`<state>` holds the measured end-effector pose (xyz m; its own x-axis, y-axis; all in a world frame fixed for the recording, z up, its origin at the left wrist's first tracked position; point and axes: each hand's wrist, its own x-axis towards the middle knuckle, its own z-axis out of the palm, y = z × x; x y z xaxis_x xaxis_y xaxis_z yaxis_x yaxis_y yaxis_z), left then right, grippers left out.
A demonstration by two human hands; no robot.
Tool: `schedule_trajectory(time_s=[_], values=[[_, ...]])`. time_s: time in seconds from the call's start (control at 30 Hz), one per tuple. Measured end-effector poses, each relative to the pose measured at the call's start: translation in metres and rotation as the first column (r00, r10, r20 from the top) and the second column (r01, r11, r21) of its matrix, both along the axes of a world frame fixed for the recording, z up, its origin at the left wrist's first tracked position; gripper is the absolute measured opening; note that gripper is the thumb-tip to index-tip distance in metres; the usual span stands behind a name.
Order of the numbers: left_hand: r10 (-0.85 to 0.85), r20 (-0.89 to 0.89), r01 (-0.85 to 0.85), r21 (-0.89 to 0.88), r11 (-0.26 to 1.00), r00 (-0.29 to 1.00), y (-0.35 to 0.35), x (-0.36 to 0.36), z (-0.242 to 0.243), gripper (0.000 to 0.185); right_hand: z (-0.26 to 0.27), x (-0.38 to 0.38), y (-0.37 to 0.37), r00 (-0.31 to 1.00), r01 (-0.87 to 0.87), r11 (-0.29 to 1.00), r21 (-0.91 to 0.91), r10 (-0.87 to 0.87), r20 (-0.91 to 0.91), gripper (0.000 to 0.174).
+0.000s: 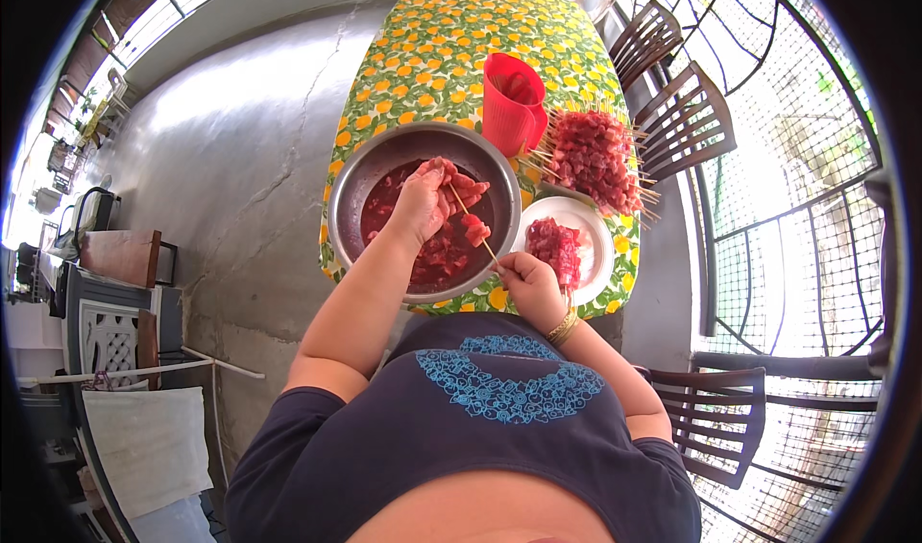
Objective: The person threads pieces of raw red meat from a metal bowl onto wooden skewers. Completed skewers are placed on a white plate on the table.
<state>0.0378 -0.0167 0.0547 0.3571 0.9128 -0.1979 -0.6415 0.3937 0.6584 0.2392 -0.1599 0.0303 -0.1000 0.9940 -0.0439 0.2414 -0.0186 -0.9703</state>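
Note:
Above a steel basin [347, 204] of raw meat pieces in red liquid, my left hand [425, 201] is cupped with raw meat in it. Meat and wet fingers are hard to tell apart there. My right hand [533, 284] grips the lower end of a thin wooden skewer [461, 202], which slants up to the left hand. Some meat chunks [475, 230] are threaded midway along this stick. Close by my right hand is a white plate [601, 258], and a small pile of meat skewers [555, 249] lies on it.
Behind the plate, many loaded skewers [594, 158] are heaped on a tray, their sticks poking out both sides. A red plastic pitcher [508, 122] stands beside the basin. Lemon-patterned cloth covers the table [425, 53]. Brown chairs [684, 125] line the right, near a mesh-covered window grille [792, 255].

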Motion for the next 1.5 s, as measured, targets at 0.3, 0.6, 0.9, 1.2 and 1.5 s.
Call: schedule_trajectory(time_s=[0.3, 0.6, 0.9, 1.2, 1.5], values=[[0.167, -0.031, -0.165, 0.068, 0.984, 0.985, 0.012, 0.002, -0.008, 0.027, 0.004, -0.009, 0.008, 1.0, -0.016, 0.996, 0.09, 0.016, -0.005, 0.009], [0.156, -0.089, -0.161, -0.056, 0.985, 0.984, 0.007, 0.007, -0.003, 0.025, 0.0, -0.015, 0.008, 0.991, -0.048, 0.991, 0.122, 0.032, 0.132, 0.009], [0.077, -0.102, -0.088, -0.106, 0.99, 0.992, -0.007, 0.015, 0.011, 0.026, -0.001, -0.022, 0.007, 0.998, -0.008, 0.998, 0.063, 0.005, 0.06, 0.009], [0.076, -0.114, -0.073, 0.028, 0.997, 0.991, -0.004, 0.016, 0.005, 0.027, -0.003, -0.025, 0.01, 0.997, 0.021, 1.0, 0.002, -0.021, 0.077, 0.011], [0.057, -0.136, -0.058, -0.003, 0.998, 0.989, -0.009, 0.014, 0.0, 0.026, -0.009, -0.03, 0.011, 0.994, 0.027, 0.997, 0.073, -0.034, 0.104, 0.012]])
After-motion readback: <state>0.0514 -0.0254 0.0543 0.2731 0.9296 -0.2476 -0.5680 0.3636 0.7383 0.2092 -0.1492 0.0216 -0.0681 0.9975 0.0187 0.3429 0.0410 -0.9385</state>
